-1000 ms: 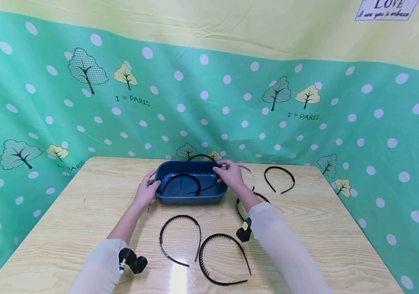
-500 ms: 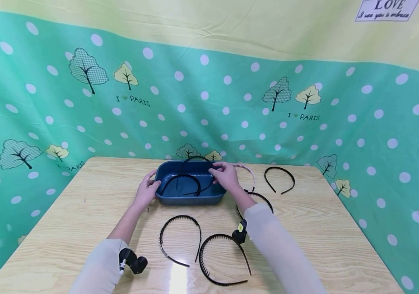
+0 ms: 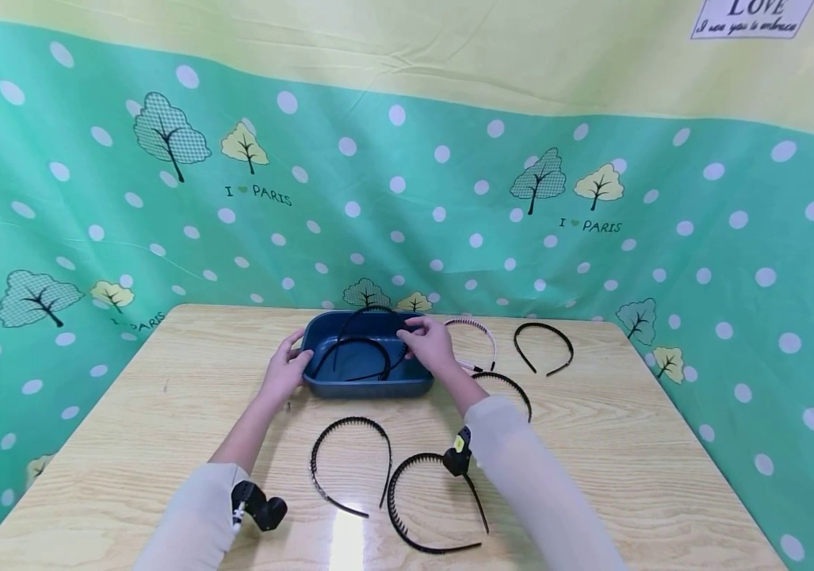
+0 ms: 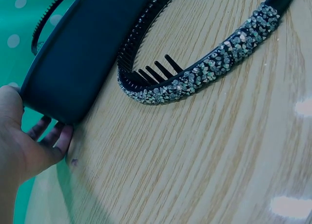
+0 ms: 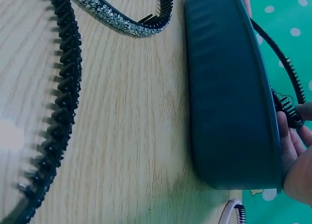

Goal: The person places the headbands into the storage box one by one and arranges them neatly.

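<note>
A dark blue plastic basin (image 3: pixel 367 388) stands near the table's back edge. My left hand (image 3: pixel 284 369) grips its left end, thumb at the rim and fingers underneath, as the left wrist view shows. Over the basin's right end, my right hand (image 3: pixel 429 346) pinches a black toothed headband (image 3: pixel 369 308) between thumb and fingers. This headband stands up above the rim, its ends reaching down into the basin. Another black headband (image 3: pixel 357 341) lies inside, overlapped by the held one in the head view. A rhinestone-covered headband (image 4: pixel 195 77) lies on the table in front of the basin.
Closer to me lies another black toothed headband (image 3: pixel 395 507). Right of the basin are a pink headband (image 3: pixel 478 325), a black one (image 3: pixel 521 388) partly under my right forearm, and another black one (image 3: pixel 544 326) farther right. A polka-dot cloth (image 3: pixel 407 206) hangs behind the wooden table (image 3: pixel 164 428).
My right hand has moved left over the basin, carrying the held headband with it. More of the pink headband shows now. My left hand has stayed on the basin.
</note>
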The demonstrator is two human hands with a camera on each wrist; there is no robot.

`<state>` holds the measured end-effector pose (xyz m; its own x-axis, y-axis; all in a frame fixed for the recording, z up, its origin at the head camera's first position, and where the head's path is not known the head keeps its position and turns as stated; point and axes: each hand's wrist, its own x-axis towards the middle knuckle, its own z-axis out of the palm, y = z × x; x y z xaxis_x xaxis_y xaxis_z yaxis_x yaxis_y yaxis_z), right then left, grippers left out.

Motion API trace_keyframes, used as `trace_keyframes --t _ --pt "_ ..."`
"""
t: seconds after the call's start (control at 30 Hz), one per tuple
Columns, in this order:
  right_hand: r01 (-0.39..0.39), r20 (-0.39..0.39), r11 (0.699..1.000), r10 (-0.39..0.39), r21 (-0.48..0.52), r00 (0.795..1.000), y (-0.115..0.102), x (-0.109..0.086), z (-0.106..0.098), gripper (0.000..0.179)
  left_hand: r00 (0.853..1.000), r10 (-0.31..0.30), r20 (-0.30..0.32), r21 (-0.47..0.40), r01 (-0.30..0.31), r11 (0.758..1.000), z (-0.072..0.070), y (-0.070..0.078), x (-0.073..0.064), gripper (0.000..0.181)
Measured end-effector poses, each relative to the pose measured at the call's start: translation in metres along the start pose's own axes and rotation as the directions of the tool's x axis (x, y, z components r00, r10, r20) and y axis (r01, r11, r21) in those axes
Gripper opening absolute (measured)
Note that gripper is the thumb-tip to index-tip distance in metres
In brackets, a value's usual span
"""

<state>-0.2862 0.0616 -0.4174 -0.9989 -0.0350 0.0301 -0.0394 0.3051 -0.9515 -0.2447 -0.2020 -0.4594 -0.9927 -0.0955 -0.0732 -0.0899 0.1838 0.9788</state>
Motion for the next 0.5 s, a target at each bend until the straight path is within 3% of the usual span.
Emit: trace_keyframes --t 0.5 --pt "-0.012 0.007 1.000 0.012 0.018 1.000 -0.002 -0.003 0.012 0.029 1.000 -0.008 0.000 -0.011 0.008 1.000 0.001 0.000 0.000 0.053"
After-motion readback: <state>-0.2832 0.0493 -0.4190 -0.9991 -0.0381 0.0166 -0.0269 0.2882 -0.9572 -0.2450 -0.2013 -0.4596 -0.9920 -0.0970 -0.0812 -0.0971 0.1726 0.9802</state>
